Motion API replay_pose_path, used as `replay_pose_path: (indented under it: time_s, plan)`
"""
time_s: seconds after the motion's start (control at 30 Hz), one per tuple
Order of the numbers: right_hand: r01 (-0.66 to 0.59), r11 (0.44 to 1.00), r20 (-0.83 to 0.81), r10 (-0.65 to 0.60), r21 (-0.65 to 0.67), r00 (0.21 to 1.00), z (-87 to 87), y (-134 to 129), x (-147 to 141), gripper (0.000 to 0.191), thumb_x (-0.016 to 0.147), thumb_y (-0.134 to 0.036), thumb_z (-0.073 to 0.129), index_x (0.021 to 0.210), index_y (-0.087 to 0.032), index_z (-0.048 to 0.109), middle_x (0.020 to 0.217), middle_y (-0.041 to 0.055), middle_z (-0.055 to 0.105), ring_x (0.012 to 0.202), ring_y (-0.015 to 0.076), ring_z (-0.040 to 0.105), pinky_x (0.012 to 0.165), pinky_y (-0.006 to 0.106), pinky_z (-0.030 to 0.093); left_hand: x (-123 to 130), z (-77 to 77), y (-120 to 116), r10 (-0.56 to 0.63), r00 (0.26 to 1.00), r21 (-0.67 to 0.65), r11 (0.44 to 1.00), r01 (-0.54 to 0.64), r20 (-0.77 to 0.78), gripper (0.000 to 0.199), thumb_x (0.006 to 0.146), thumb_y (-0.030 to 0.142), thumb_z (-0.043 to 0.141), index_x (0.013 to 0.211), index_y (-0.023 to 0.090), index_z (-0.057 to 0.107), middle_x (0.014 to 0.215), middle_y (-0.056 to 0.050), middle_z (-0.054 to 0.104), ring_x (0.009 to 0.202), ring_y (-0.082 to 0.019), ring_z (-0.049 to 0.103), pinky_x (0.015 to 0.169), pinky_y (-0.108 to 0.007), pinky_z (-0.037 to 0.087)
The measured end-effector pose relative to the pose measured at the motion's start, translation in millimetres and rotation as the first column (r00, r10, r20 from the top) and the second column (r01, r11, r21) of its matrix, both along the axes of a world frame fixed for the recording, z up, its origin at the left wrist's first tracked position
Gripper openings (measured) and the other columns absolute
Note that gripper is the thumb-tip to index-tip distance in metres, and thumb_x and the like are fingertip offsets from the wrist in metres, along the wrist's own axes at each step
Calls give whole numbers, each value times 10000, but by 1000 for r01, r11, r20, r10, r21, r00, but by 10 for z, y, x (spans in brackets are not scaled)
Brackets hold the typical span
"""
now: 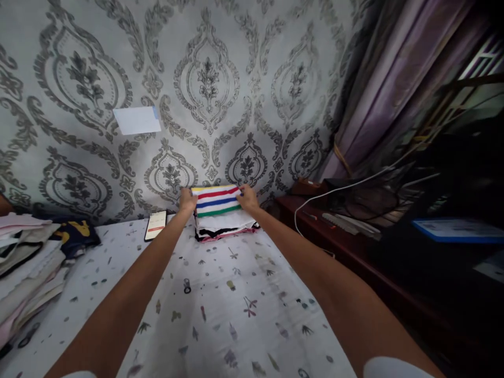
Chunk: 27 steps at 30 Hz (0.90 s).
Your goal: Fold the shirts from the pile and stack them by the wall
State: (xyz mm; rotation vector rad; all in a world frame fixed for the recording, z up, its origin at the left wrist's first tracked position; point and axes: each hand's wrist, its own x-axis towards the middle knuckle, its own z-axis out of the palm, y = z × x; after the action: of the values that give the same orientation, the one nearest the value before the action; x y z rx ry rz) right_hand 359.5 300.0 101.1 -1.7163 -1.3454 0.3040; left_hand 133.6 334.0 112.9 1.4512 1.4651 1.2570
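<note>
Both my arms stretch forward to a folded striped cloth (218, 201), white with yellow, red, blue and green bands. Its left edge is pinched by my left hand (188, 200), and my right hand (248, 198) grips the right edge. The cloth is at the top of a small stack of folded clothes (224, 224), with white, black and pink layers showing below it. I cannot tell whether it rests fully on the stack. A phone (156, 226) with a lit screen lies left of the stack.
A patterned sheet (220, 294) covers the surface. More folded clothes (31, 273) are piled at the left, beside a navy garment (76, 235). The patterned wall (205, 105) rises close behind. At the right stands a dark red table (334, 239) with a white cable (350, 185).
</note>
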Motion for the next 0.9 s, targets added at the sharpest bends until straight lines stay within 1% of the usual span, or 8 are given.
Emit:
replay_pose_path:
  time_s: [0.23,0.37,0.43,0.5,0.57,0.7,0.8,0.9]
  plan:
    - [35,998,292,-20,-49,956,32,-280,-238,404,908,-164,494,1305,-142,566,1392,190,539,1298,324,468,1112,463,326,59,-124,-343,86,949,165,986,-36,-304,508,902,174,552,1394,114,441,1501,-228,454,1454,-322,352,1191,-478,261]
    - [-70,997,571,47,20,820,-52,-395,-488,447,1015,-339,379,1420,-204,511,1579,140,385,1468,311,275,1188,515,193,212,-167,-581,94,775,410,885,223,-625,548,968,251,461,1503,159,385,1622,-185,315,1525,-325,224,1231,-538,156]
    - [-84,994,609,106,-66,786,-196,-416,-579,493,1013,-406,400,1476,-253,473,1604,118,370,1500,332,233,1190,559,166,261,-250,-625,20,663,328,880,344,-748,530,991,284,426,1512,193,401,1639,-163,301,1535,-324,207,1228,-577,145]
    - [-58,989,616,131,-138,777,-342,-416,-625,535,998,-436,434,1507,-272,452,1604,119,380,1505,362,233,1185,586,161,279,-325,-617,-91,608,166,921,353,-789,507,1012,314,390,1504,198,429,1639,-168,299,1535,-332,210,1211,-619,159]
    - [-43,988,629,127,-146,767,-440,-408,-634,554,998,-441,429,1524,-266,439,1614,124,365,1508,373,232,1189,588,154,273,-359,-606,-161,624,74,940,334,-765,515,1020,337,387,1501,160,437,1644,-203,260,1538,-359,184,1193,-658,154]
    - [-48,992,660,115,-119,743,-478,-404,-610,559,997,-423,421,1530,-254,431,1605,136,379,1497,378,262,1174,605,189,149,-377,-800,-200,672,81,928,362,-713,558,1015,351,427,1523,121,406,1655,-229,183,1550,-366,112,1191,-657,100]
    - [-59,995,677,99,-83,729,-448,-371,-592,560,995,-421,400,1514,-218,452,1582,188,398,1474,400,304,1135,650,237,-142,-466,-1172,-220,679,59,930,362,-700,576,985,347,499,1535,201,407,1666,-151,209,1548,-321,160,1225,-554,162]
    - [-78,992,688,128,-104,714,-403,-358,-593,545,979,-390,401,1434,-125,542,1542,250,423,1447,408,353,1138,614,263,-664,-566,-1649,-372,733,-15,896,443,-570,618,882,289,646,1477,225,495,1625,-146,325,1520,-343,251,1233,-524,208]
